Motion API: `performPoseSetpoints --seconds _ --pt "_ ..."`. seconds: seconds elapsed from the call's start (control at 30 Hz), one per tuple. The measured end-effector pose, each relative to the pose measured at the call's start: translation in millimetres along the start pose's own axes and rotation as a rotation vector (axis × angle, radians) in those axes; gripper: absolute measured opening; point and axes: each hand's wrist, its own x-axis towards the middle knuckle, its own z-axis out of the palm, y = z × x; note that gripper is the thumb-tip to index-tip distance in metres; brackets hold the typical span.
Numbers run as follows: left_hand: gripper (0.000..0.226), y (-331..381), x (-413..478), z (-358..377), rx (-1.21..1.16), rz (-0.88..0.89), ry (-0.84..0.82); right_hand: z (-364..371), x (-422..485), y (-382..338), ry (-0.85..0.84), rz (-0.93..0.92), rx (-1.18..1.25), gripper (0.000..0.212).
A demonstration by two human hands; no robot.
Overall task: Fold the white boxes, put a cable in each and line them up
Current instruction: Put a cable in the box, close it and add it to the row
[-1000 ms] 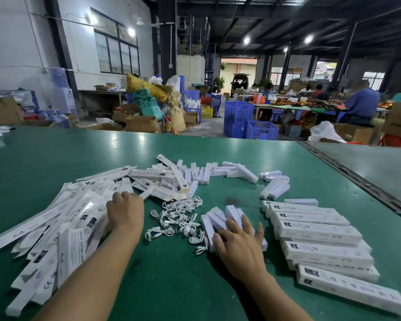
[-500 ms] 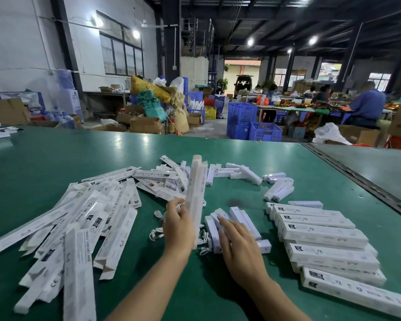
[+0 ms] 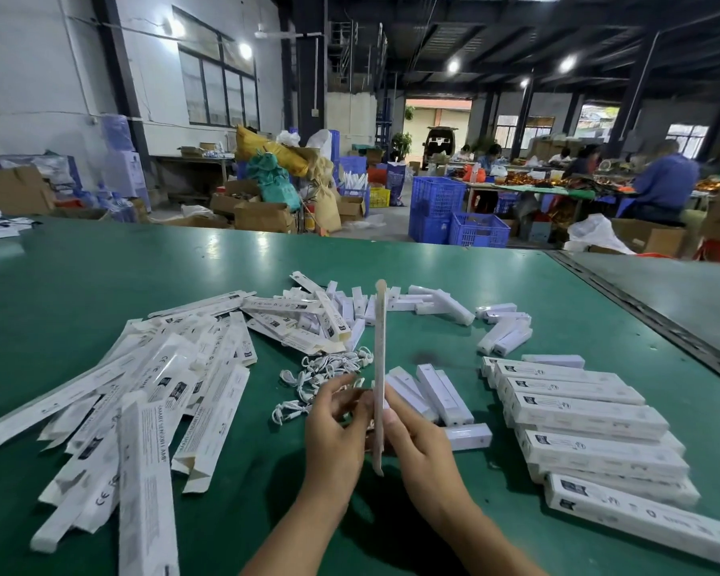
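White boxes lie in three states on the green desk [image 3: 100, 276]. One flat white box [image 3: 379, 351] stands upright and edge-on to the camera near the desk's middle, held by its lower part between both hands. The left hand [image 3: 333, 430] has thumb and fingers closed on its left face, and the right hand [image 3: 418, 446] grips its right face with thumb and curled fingers. Seen edge-on, its print is hidden.

To the left spreads a pile of flat boxes [image 3: 163, 388], overlapping at many angles, the nearest running off the lower edge. At the right a row of folded boxes [image 3: 578, 413] lies side by side and touching. All are closed, so what is inside cannot be seen. Just beyond the hands is a heap of white cables [image 3: 325, 367], loose on the desk. Beside it and farther back lie small white cases [image 3: 441, 392], shut; what they are I cannot tell.

One flat box carries vertical print that seems to read "SMART SENSOR LAMP", and CE marks show on several. The dark labels on the folded row are too small to read.

Beyond the desk stand blue crates [image 3: 437, 201] and open cardboard cartons [image 3: 262, 214], their contents unclear.
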Motion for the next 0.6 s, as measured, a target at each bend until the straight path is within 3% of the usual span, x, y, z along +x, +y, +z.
performPoseSetpoints --seconds 0.17,0.33,0.43,0.6 --pt "0.024 1.6 5.5 -7.9 -0.144 -0.09 -0.047 -2.6 -1.0 -5.1 -0.053 0.03 0.075 0.038" --pt "0.06 10.7 17.7 -19.8 -0.526 -0.346 -0.164 -6.4 -2.9 -7.6 -0.138 0.166 0.186 0.028" --pt "0.055 12.7 21.5 -23.2 -0.608 -0.408 -0.221 -7.5 -2.9 -6.2 -0.21 0.232 0.207 0.027" --pt "0.044 7.8 24.0 -21.9 -0.657 -0.422 -0.226 -9.5 -0.4 -1.2 -0.179 0.269 0.126 0.024"
